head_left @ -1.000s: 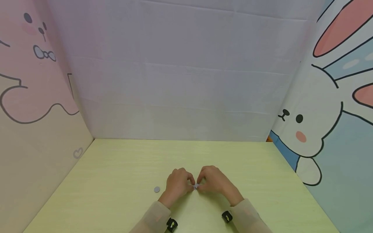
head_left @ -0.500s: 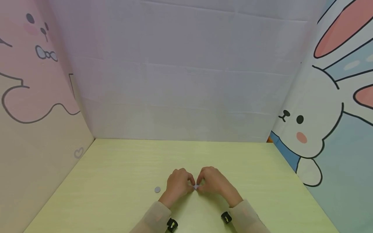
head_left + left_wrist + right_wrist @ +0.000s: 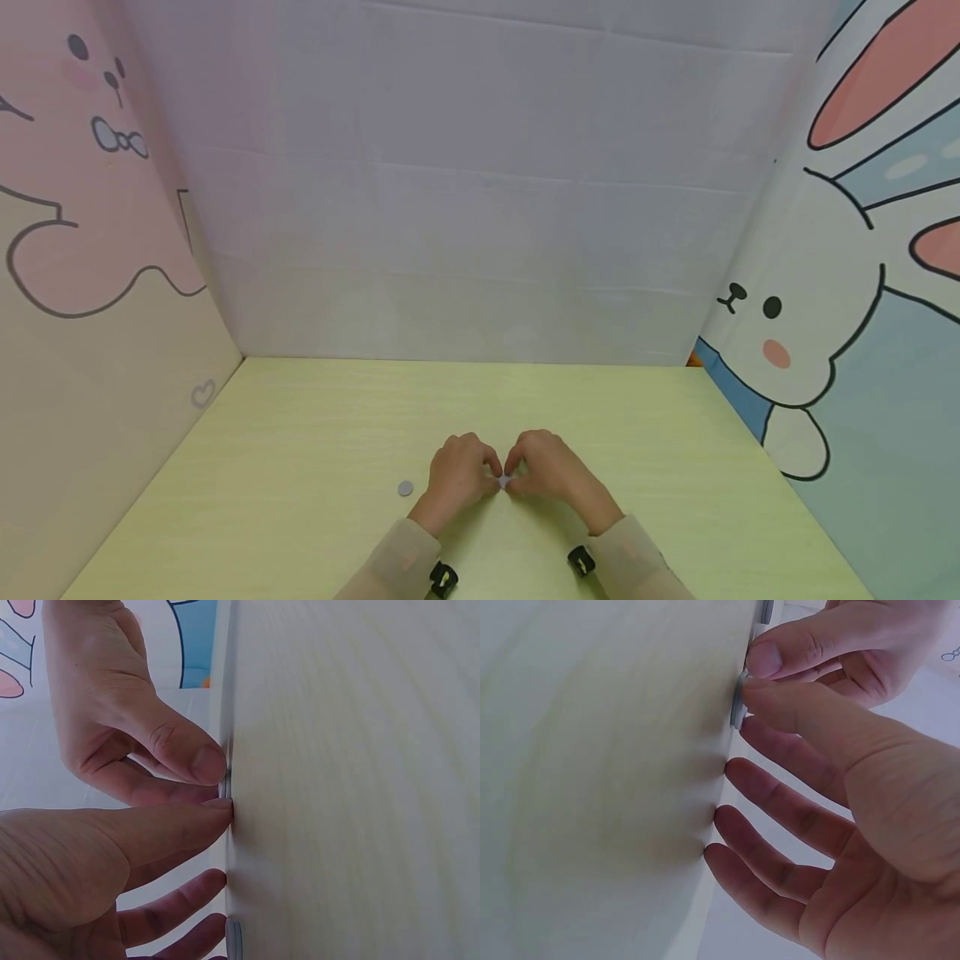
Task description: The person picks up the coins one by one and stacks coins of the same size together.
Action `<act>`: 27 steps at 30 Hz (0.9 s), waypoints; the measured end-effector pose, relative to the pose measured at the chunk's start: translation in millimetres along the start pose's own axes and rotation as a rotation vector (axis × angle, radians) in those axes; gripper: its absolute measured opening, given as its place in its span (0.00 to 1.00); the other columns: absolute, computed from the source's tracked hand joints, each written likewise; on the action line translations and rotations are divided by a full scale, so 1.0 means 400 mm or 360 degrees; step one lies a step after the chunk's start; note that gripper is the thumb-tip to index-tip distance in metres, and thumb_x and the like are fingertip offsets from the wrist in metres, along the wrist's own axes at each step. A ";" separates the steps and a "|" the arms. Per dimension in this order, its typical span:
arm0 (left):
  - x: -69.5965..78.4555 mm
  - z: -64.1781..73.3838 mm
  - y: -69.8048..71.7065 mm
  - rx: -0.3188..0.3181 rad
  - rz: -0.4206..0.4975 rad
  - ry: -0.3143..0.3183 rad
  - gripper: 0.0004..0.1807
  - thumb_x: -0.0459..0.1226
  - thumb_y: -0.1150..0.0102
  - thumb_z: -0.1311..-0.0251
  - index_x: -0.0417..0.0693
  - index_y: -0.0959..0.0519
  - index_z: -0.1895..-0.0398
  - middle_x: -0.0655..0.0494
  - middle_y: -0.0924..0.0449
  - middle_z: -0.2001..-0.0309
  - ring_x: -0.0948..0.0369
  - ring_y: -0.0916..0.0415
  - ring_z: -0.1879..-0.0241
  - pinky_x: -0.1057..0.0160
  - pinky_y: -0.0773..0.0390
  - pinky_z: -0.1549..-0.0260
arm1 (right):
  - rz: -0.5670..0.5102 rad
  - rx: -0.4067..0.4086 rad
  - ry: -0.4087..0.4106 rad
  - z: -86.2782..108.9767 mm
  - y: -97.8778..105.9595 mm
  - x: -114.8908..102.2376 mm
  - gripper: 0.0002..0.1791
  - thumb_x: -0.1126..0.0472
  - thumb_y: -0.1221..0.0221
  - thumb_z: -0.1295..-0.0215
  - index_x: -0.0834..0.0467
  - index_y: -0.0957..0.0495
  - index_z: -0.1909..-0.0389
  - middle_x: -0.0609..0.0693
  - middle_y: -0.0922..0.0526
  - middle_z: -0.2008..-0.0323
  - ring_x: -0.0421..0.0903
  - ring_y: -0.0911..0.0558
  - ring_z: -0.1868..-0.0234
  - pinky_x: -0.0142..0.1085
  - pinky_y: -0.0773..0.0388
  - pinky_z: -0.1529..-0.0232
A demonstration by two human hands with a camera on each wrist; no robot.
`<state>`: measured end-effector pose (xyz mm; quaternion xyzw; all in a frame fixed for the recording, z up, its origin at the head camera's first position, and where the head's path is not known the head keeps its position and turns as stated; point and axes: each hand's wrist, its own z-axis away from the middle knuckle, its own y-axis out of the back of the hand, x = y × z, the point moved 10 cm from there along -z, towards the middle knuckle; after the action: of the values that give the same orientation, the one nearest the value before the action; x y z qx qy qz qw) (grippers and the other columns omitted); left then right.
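A small flat grey disc [image 3: 504,481] lies at the tabletop between my two hands. My right hand [image 3: 553,468] pinches it with thumb and index finger; in the right wrist view the thumb presses on the disc [image 3: 738,703] and the other fingertips touch the table. From the opposite side, my left hand [image 3: 459,472] grips the disc's edge with thumb and index finger, its thumb tip right at the rim in the left wrist view. To the left of that hand, a second grey disc [image 3: 406,488] lies flat on the table; its edge [image 3: 235,941] shows in the left wrist view.
The pale yellow-green table [image 3: 337,425] meets a white back sheet [image 3: 480,250]. Side panels with cartoon drawings, a pink figure [image 3: 90,208] and a rabbit [image 3: 810,333], stand left and right. Both sleeves have black wrist devices [image 3: 443,579] beside them.
My right hand has shifted very slightly left, closer to my left hand. The left hand and the second disc hold their places.
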<state>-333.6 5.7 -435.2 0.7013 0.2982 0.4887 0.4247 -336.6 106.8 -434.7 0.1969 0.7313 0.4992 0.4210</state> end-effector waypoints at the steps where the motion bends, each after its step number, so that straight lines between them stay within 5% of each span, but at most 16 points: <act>1: 0.000 0.000 0.000 0.0002 0.0000 -0.0003 0.08 0.37 0.15 0.53 0.56 0.09 0.75 0.57 0.19 0.66 0.54 0.24 0.63 0.57 0.24 0.68 | -0.0003 -0.0002 -0.0001 0.000 0.000 0.000 0.03 0.62 0.23 0.43 0.54 0.08 0.69 0.43 0.15 0.68 0.43 0.18 0.62 0.38 0.23 0.57; 27: 0.000 0.003 0.004 -0.0009 0.0034 0.0007 0.08 0.37 0.15 0.53 0.56 0.10 0.76 0.57 0.20 0.66 0.55 0.25 0.63 0.57 0.26 0.68 | -0.0097 -0.0042 -0.0023 0.007 -0.002 0.025 0.07 0.67 0.23 0.48 0.55 0.08 0.68 0.45 0.13 0.64 0.47 0.17 0.57 0.43 0.21 0.53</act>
<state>-332.6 4.7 -434.1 0.7022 0.2903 0.4955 0.4208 -340.0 115.0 -439.8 0.1726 0.7273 0.4942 0.4439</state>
